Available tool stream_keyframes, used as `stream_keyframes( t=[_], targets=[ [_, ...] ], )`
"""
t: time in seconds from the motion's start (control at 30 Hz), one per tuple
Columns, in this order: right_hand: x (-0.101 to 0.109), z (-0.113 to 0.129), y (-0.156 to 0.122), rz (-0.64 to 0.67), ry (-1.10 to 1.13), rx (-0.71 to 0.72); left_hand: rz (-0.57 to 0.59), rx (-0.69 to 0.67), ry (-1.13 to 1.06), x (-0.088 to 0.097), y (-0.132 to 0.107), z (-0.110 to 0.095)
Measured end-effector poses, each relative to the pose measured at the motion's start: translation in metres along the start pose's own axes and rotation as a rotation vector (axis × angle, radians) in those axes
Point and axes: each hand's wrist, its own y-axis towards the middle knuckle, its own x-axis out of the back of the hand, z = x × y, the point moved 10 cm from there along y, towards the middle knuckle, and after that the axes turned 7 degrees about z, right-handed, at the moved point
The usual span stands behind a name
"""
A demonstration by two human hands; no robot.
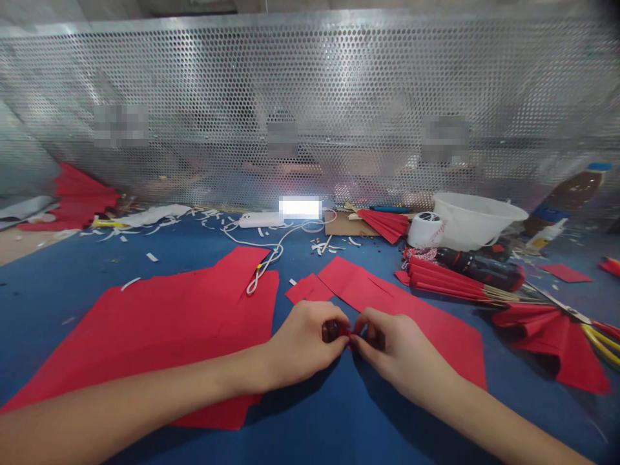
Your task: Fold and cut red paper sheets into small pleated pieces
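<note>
Far left of the grip, a large red paper sheet lies flat on the blue table mat, with a white cable looped onto its top edge. Left hand and right hand meet at centre, both closed, fingers pinching a small red paper piece, mostly hidden. A wide red paper strip lies under the right hand. Further right of the grip: a red paper fan with wooden sticks, a black cordless drill behind it, a white plastic bowl beyond, yellow-handled scissors at far right.
</note>
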Motion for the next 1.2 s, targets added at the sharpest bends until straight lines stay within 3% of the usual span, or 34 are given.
stream_keyframes(
  t=[0.3,0.43,0.6,0.77,0.97,1.2],
  targets=[
    [-0.007,0.027,-0.018,0.106,-0.329,0.336,-0.053,-0.131,0.167,0.004,-0.009,-0.011],
    [-0.013,0.031,-0.025,0.102,-0.464,0.406,0.004,-0.215,0.155,0.000,-0.014,-0.017],
    [-0.013,0.026,-0.025,0.063,-0.451,0.400,0.068,-0.227,0.146,-0.003,-0.013,-0.018],
    [-0.012,0.027,-0.023,0.064,-0.445,0.412,0.031,-0.199,0.164,0.001,-0.008,-0.014],
    [-0.009,0.032,-0.023,0.039,-0.420,0.450,0.004,-0.287,0.180,0.002,-0.008,-0.022],
    [-0.002,0.034,-0.029,-0.081,-0.332,0.501,0.045,-0.401,0.225,-0.003,-0.014,-0.029]
  ],
)
